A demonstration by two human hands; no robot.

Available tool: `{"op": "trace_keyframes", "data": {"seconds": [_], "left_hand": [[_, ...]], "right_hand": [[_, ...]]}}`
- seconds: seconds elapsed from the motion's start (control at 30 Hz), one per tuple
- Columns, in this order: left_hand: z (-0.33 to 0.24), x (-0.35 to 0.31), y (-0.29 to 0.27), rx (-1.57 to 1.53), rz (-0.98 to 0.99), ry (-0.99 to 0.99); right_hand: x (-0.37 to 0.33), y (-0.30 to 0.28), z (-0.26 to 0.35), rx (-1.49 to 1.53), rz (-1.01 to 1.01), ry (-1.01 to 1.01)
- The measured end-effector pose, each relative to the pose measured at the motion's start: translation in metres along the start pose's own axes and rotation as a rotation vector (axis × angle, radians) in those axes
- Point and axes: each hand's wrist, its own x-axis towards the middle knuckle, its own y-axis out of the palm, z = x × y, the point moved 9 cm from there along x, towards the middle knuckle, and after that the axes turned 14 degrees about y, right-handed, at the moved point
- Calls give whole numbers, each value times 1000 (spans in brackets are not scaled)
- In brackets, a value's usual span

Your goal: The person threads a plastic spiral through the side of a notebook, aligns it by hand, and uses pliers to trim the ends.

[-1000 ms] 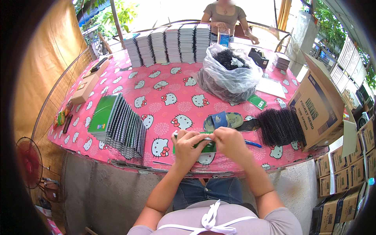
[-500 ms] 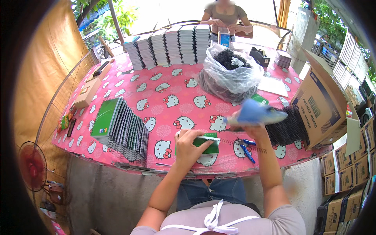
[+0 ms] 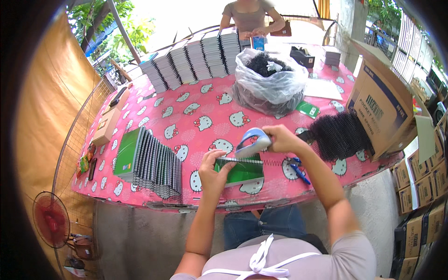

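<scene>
My left hand (image 3: 213, 170) grips the left end of a small green notebook (image 3: 247, 176), thumb on its cover, fingers behind the bound edge. A thin dark spiral wire (image 3: 275, 163) runs out from the right end of that edge. In my right hand (image 3: 280, 138) is a blue-and-white iron-shaped hand tool (image 3: 252, 143) with a loop handle. Its pale base is over the notebook's bound edge; whether they touch I cannot tell. Blue-handled pliers (image 3: 298, 171) lie right of the notebook, by the wire's end.
A stack of green spiral notebooks (image 3: 147, 161) stands at left. Black wire coils (image 3: 336, 135) lie beside a cardboard box (image 3: 380, 107) at right. Behind are a plastic bag (image 3: 268, 93) of coils and tall notebook stacks (image 3: 191, 58). A person (image 3: 252, 21) is across the table (image 3: 186, 128).
My right hand has brought the iron-shaped tool left, from near the coils to above the notebook. The notebook's bound edge has come up toward it, still in my left hand. My view has shifted slightly.
</scene>
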Motion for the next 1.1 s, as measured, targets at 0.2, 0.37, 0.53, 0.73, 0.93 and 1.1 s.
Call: {"op": "trace_keyframes", "data": {"seconds": [0.2,0.37,0.53,0.73,0.93,1.1], "left_hand": [[34,-23,-10,-501,-208,-231],[45,-31,-17,-541,-248,-301],[47,-33,-17,-551,-218,-327],[52,-28,-8,-665,-135,-364],[-40,2,-28,-319,-169,96],[-36,-41,11,-133,92,61]], "right_hand": [[0,5,27,224,25,5],[19,20,34,196,130,-30],[14,35,30,516,212,20],[15,-3,-55,-551,-350,349],[-81,-16,-54,-523,-398,244],[-143,15,-66,-578,-397,319]]}}
